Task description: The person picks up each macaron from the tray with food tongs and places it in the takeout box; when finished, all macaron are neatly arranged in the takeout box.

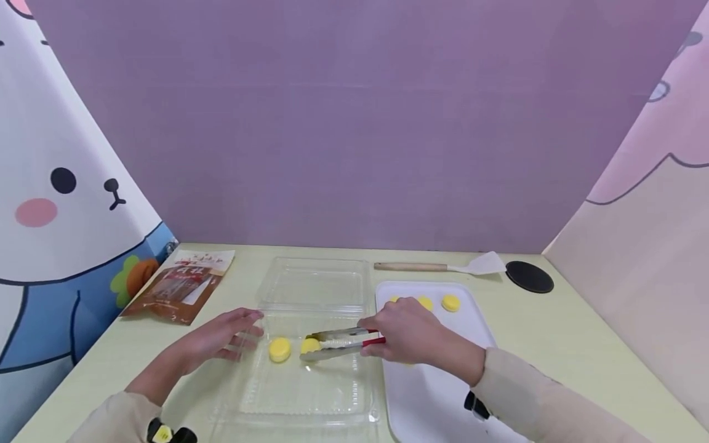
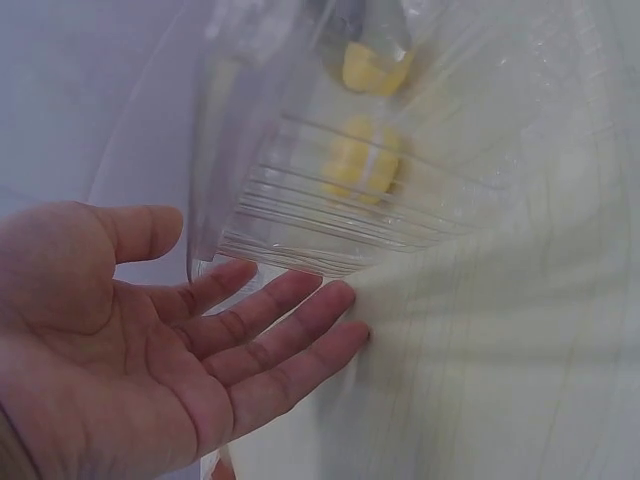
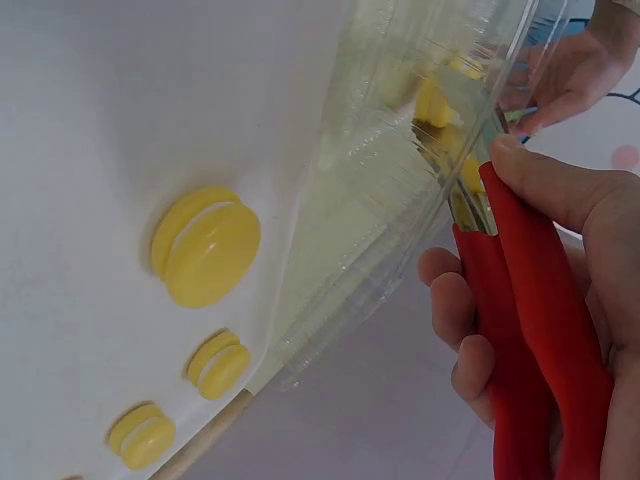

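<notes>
My right hand (image 1: 412, 332) grips red-handled metal tongs (image 1: 335, 352), their tips on either side of a yellow macaron (image 1: 310, 346) low inside a clear hinged plastic container (image 1: 299, 397). Just left of it, a second yellow macaron (image 1: 279, 349) sits in the same container. Beside the container's left wall is my left hand (image 1: 218, 338), fingers extended and apart. In the left wrist view its fingertips (image 2: 335, 295) are right at the container's ridged edge, palm facing up. The right wrist view shows the thumb and fingers wrapped around the red handles (image 3: 540, 300).
A white tray (image 1: 426, 400) with several yellow macarons (image 1: 451, 303) lies right of the container. Behind it are a wooden-handled white spatula (image 1: 487, 263) and a black round disc (image 1: 529, 277). A brown food packet (image 1: 177, 286) lies back left. A purple panel (image 1: 354, 154) closes the table's far side.
</notes>
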### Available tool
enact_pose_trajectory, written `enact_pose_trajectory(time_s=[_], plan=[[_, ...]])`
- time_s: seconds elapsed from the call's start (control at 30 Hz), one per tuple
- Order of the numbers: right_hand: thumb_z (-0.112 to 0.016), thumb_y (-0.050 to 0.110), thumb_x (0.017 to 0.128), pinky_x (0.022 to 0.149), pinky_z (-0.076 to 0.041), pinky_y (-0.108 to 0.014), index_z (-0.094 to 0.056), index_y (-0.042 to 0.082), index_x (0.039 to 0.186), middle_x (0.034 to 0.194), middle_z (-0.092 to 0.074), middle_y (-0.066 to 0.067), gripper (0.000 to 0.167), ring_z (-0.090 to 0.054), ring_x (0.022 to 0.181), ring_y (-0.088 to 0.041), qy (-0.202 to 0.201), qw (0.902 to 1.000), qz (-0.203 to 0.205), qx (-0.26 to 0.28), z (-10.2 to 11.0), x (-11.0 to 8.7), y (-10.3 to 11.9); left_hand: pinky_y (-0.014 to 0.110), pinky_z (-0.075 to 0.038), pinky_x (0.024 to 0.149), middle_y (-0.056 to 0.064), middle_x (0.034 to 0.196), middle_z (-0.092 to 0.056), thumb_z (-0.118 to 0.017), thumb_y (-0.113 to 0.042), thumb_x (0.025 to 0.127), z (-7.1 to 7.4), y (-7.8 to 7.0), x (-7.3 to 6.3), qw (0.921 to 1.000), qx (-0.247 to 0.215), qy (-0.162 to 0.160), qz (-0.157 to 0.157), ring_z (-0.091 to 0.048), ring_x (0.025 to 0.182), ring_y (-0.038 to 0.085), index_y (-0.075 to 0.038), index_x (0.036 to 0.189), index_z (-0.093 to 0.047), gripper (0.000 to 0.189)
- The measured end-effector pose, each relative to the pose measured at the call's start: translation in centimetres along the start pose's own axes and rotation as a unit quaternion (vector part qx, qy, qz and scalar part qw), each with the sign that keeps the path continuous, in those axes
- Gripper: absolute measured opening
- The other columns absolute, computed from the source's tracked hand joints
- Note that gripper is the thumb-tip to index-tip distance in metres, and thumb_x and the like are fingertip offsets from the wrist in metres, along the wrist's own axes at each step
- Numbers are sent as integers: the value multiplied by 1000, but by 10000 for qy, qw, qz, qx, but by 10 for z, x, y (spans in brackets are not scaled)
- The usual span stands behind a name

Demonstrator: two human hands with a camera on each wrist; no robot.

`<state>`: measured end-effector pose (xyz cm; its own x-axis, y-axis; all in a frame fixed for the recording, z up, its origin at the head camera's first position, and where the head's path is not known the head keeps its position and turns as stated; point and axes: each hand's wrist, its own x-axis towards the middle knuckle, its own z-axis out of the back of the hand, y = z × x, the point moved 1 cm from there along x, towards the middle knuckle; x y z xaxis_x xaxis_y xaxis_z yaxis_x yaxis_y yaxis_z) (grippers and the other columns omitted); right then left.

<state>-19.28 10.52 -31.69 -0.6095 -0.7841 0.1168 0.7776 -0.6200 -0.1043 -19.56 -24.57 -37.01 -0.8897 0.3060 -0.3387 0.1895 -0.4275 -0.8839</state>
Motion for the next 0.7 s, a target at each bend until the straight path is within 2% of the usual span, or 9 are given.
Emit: enact_pose_trajectory(time_s=[0.23, 0.43, 0.53, 0.7], plan=[[-79, 48, 86, 49, -31, -23, -76, 18, 106, 54, -43, 16, 36, -37, 51, -4, -226, 9997, -18, 25, 0, -2, -1, 51, -54, 93, 28, 137, -56, -40, -42, 110, 2, 1, 1, 10000, -56, 15, -21, -62, 118, 39, 8, 149, -33, 63], [-79, 48, 86, 48, -32, -22, -76, 17, 111, 57, -42, 15, 41, -37, 52, -1, -548, 9983, -123, 179, 6, -13, -7, 50, -55, 92, 27, 136, -57, -40, -44, 109, 2, 2, 4, 10000, -10, -16, 4, -63, 116, 36, 8, 148, -34, 65], [-77, 50, 87, 48, -32, -20, -74, 17, 115, 60, -46, 14, 43, -37, 51, 0, -740, 9963, -258, 350, 10, -22, -12, 49, -55, 91, 26, 136, -57, -41, -44, 109, 1, 3, 5, 10000, -17, -46, 51, -63, 116, 36, 8, 147, -35, 65], [-72, 56, 89, 51, -37, -20, -71, 18, 121, 74, -62, 13, 50, -39, 51, 4, -997, 9925, -486, 516, 17, -40, -24, 49, -55, 91, 26, 137, -57, -41, -42, 109, 2, 6, 6, 10000, -41, -23, 45, -62, 118, 37, 8, 147, -35, 64]])
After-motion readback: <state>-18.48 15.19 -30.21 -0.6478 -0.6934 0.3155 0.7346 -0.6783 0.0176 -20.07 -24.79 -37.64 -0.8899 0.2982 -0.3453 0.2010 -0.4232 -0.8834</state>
